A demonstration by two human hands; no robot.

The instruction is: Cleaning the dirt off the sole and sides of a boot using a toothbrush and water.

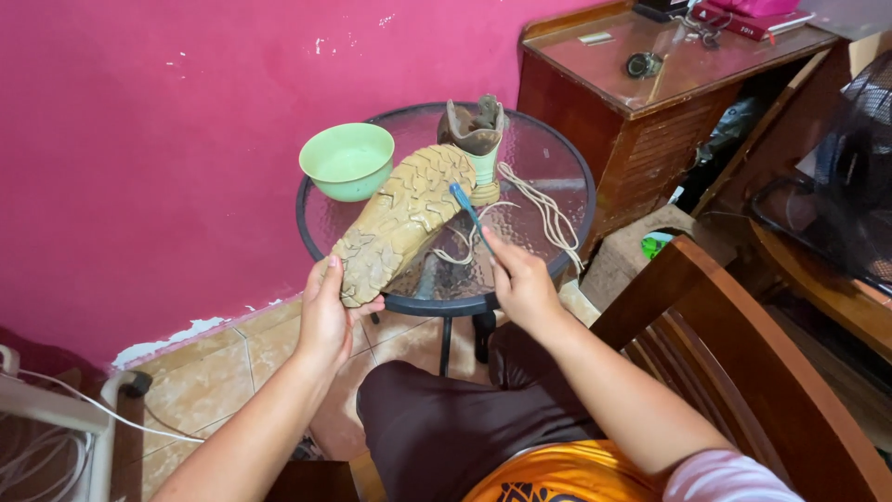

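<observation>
Two hands: both busy at one boot, over the near edge of the round glass worktop [316, 218].
White cables [56, 437]: lower left, on the tiled floor by the pink wall.
Left hand [325, 321]: raised at the worktop's near left rim, fingers [332, 279] wrapped round the toe end of the boot, thumb at the sole's edge.
Green bowl [348, 160]: upright on the worktop's left part, just beside the boot's sole.
Tan boot [404, 218]: turned sole-up and tilted, toe held low at the left, heel and shaft towards the far side of the worktop, treads caked with dirt.
Blue-handled tool [465, 206]: thin, slanted, tip against the sole near the heel.
Right hand [522, 284]: just right of the boot, fingers [497, 253] pinched round the tool's lower end.
Laces [548, 214]: loose, trailing over the glass to the right rim.
Wooden chair [734, 363]: near right, beside the right forearm.
Wooden cabinet [641, 102]: far right, glass-topped, small items on it.
</observation>
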